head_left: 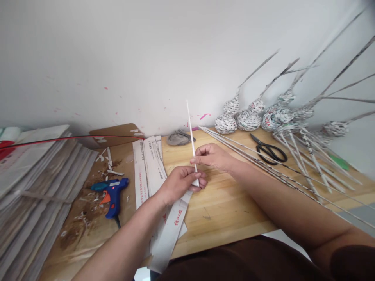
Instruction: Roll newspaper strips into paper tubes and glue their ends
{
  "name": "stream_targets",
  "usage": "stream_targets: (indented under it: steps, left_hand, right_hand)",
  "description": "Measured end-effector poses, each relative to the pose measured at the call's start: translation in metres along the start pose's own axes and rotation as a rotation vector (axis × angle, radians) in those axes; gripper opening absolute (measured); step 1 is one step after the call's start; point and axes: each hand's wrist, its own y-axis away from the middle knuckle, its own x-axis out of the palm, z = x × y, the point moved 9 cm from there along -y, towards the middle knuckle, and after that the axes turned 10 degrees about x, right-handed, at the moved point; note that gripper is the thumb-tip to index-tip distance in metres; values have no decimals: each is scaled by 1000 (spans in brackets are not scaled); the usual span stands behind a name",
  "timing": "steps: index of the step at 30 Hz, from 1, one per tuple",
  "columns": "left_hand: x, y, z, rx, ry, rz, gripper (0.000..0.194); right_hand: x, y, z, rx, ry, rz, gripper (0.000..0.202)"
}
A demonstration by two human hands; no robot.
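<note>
Currently both hands work a thin rolled paper tube (191, 132) above the middle of the wooden table (222, 203). The left hand (180, 182) is closed in a pinch around the tube's lower end, where a loose paper strip (171, 230) feeds in and trails off the near edge. The right hand (212, 157) is closed lightly on the tube just above, thumb and fingertips around the shaft; the upper part stands free, tilted slightly left. The tube appears very light, slender and easily kinked, so it is best held near the rolled end with fingertip pressure only. A blue glue gun (113, 193) lies toward the left edge beside a stack of newspapers (32, 195). Black scissors (269, 150) and a spread of finished paper sticks (304, 171) lie toward the right edge. Woven paper gourds (249, 117) stand along the far edge against a white wall (146, 58).
</note>
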Motion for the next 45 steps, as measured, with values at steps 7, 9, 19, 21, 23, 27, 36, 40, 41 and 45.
stream_targets:
  steps: [7,9,19,21,23,27,36,40,41,45]
  left_hand:
    - [1,0,0,-6,10,-4,33]
    - [2,1,-1,0,-6,16,34]
    - [3,-1,3,14,-27,58,37]
    - [4,0,3,16,-32,63,37]
    - [4,0,2,15,-30,57,36]
    - [3,1,-1,13,-11,44,35]
    - [9,5,-4,-21,-15,42,35]
    - [9,5,-2,-19,-6,53,35]
    - [10,5,-1,-18,-3,63,35]
    - [9,5,-1,-15,0,66,35]
  right_hand:
    - [11,1,-5,73,-21,122,35]
    - [6,-1,-4,57,-20,66,34]
    - [5,-2,-5,41,32,48,35]
    - [0,0,0,-10,49,-34,38]
    - [-5,3,7,-67,62,-94,38]
    - [7,2,3,7,46,73,34]
    - [7,-2,-7,69,-153,122,31]
    - [9,-2,-11,117,-185,148,29]
    - [5,-2,-10,110,-201,102,29]
    - [5,-1,-7,112,-152,112,31]
